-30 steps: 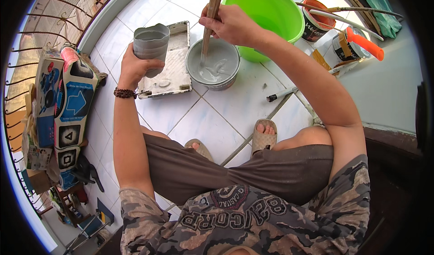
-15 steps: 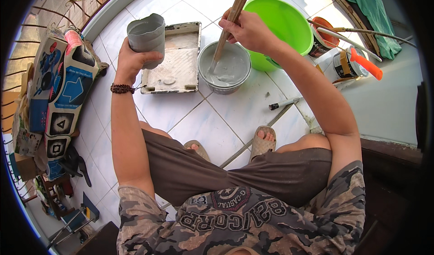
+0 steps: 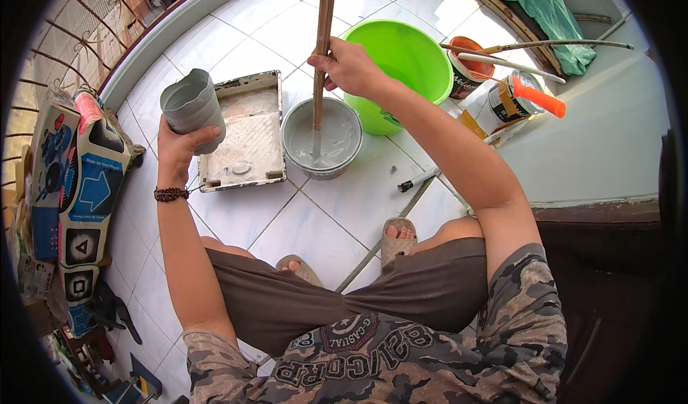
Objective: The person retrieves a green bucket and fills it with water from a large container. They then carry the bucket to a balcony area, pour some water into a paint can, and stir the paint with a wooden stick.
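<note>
My left hand (image 3: 180, 146) is wrapped round a grey, paint-coated cup (image 3: 192, 107) with an uneven rim, held up beside the paint tray (image 3: 241, 140). My right hand (image 3: 349, 65) grips a long wooden stick (image 3: 325, 28). The stick's lower end stands in grey paint (image 3: 337, 133) inside a round bucket (image 3: 317, 171) on the tiles. It is nearly upright. The tray, dirty white with dark chipped edges, lies just left of the bucket. What the cup holds cannot be made out.
A bright green tub (image 3: 408, 60) stands behind the paint bucket. To its right are an orange-lined can (image 3: 469, 60), another can with an orange-handled tool (image 3: 539, 97), and a pole (image 3: 416, 180) on the floor. Boxes (image 3: 89, 196) lean along the left railing.
The stick has swung from slanted to nearly upright in the paint, still in my right hand. My left hand keeps hold of the cup. The whole view has shifted slightly.
</note>
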Tool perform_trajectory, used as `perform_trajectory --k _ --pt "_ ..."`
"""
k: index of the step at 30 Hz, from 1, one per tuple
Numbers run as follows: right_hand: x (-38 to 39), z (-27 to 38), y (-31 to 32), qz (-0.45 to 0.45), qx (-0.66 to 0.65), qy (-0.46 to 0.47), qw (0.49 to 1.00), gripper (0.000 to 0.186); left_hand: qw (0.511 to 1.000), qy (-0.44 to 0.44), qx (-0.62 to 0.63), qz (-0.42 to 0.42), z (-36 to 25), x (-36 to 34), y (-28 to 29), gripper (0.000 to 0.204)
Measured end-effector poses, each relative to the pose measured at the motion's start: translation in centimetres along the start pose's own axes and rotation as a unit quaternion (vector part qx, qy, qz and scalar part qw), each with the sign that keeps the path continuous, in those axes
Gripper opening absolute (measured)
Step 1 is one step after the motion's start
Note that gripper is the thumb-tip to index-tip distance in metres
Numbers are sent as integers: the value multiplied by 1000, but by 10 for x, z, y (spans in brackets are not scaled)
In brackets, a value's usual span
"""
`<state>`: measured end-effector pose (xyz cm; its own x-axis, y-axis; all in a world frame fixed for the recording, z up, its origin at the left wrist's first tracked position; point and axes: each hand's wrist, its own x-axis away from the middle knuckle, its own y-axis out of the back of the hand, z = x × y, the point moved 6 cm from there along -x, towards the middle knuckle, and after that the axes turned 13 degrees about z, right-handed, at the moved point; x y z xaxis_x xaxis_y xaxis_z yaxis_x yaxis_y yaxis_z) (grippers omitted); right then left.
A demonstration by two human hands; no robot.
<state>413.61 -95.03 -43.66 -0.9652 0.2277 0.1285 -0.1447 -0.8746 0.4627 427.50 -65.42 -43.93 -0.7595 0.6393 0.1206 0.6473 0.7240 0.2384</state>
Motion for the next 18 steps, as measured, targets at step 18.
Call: perform_trajectory --k 18 --pt "95 -79 64 -31 23 -82 996 24 999 -42 19 16 -12 -26 -19 85"
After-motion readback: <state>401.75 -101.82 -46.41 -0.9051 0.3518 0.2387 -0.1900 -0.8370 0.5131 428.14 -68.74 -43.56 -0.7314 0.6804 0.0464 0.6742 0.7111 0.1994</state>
